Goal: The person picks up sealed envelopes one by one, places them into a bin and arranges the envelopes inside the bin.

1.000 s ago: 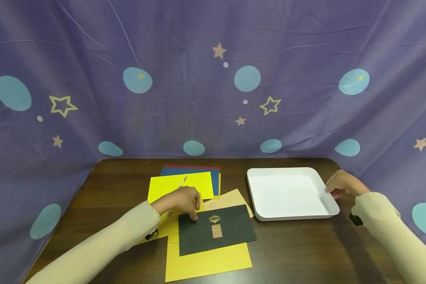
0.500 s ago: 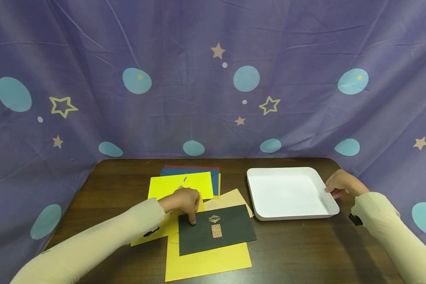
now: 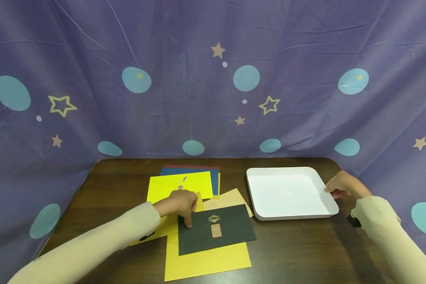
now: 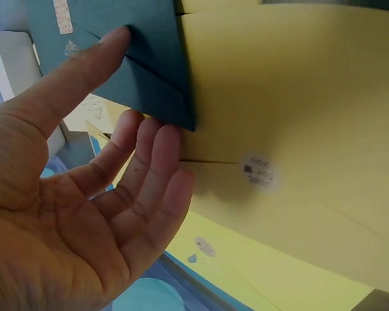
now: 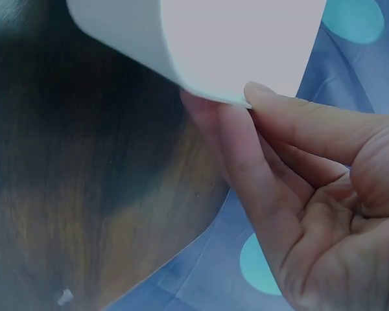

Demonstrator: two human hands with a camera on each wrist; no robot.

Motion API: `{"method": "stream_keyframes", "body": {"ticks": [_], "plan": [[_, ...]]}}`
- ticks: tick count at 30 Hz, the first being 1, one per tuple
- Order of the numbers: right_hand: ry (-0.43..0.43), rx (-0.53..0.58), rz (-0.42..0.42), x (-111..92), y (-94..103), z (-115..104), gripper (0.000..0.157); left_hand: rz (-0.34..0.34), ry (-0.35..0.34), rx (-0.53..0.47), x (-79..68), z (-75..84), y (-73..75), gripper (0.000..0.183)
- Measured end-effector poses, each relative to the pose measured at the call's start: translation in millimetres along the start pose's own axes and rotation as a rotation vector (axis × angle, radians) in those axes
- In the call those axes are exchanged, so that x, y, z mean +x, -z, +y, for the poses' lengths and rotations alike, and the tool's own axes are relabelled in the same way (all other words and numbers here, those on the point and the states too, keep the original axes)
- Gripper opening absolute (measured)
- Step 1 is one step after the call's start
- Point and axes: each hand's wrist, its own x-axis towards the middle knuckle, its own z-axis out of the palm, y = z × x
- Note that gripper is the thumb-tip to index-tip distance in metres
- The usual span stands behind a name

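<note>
A dark green envelope (image 3: 230, 232) with gold print lies on top of a spread of other envelopes. My left hand (image 3: 179, 203) is at its upper left corner, the thumb (image 4: 94, 65) pressed on its face. The curled fingers (image 4: 159, 155) meet its edge in the left wrist view; whether the tips reach beneath it is hard to see. Under it are a yellow envelope (image 3: 209, 264) and a cream one (image 3: 230, 196). To the right stands a shallow white tray (image 3: 292, 215). My right hand (image 3: 346, 185) pinches its right rim between thumb (image 5: 292, 113) and fingers.
Behind the left hand lie a bright yellow envelope (image 3: 163, 185), a blue envelope (image 3: 214, 179) and a red one (image 3: 191, 166). The brown wooden table (image 3: 291, 252) ends at a purple curtain (image 3: 163, 130) with stars and blue ovals.
My left hand has shifted slightly left and its thumb has slid toward the dark green envelope's left edge. The envelopes, the tray and my right hand stay where they were.
</note>
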Motion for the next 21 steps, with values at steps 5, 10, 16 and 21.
{"method": "stream_keyframes", "body": {"ticks": [5,10,16,21], "plan": [[0.006,0.05,-0.01,-4.0,1.3,6.9,0.029,0.023,-0.009,-0.03,0.7,-3.5,-4.1,0.043],[0.014,0.184,-0.017,-6.9,-1.5,23.7,0.032,0.044,-0.029,-0.05,-0.1,-5.2,-8.0,0.044],[0.096,0.262,0.013,-6.5,-7.9,43.5,0.033,0.063,-0.049,-0.084,-1.8,-9.4,-10.5,0.044],[0.157,0.271,0.058,-5.9,-13.6,44.2,0.038,0.067,-0.057,-0.108,-1.6,-13.3,-10.7,0.044]]}}
